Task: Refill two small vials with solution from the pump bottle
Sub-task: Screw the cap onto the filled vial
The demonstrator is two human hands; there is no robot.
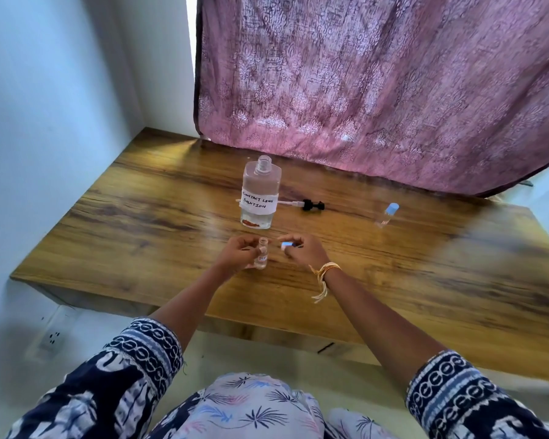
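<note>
A: Head view, looking down at the wooden table point(393, 289). What has each hand got?

B: The left hand point(235, 253) has its fingers curled round a small vial point(262, 253), upright, mouth open. The right hand point(303, 250) pinches that vial's pale blue cap point(285, 246) just beside it, at about the height of the vial's mouth.

A: And the solution?

B: The bottle point(260, 194) stands uncapped just beyond the hands, nearer the left one. Its pump point(311, 205) lies flat on the table behind and to the right of it, tube pointing back toward the bottle.

A: So what does the next move turn on?

B: I'd judge the vial's long axis. It stands vertical, mouth up and bare, and the bottle lies straight ahead of it. The right hand seems the one to fetch liquid once it sets the cap down.

A: The second vial?

B: It stands capped, well off to the right point(386, 215), closer to the right hand and untouched.
</note>
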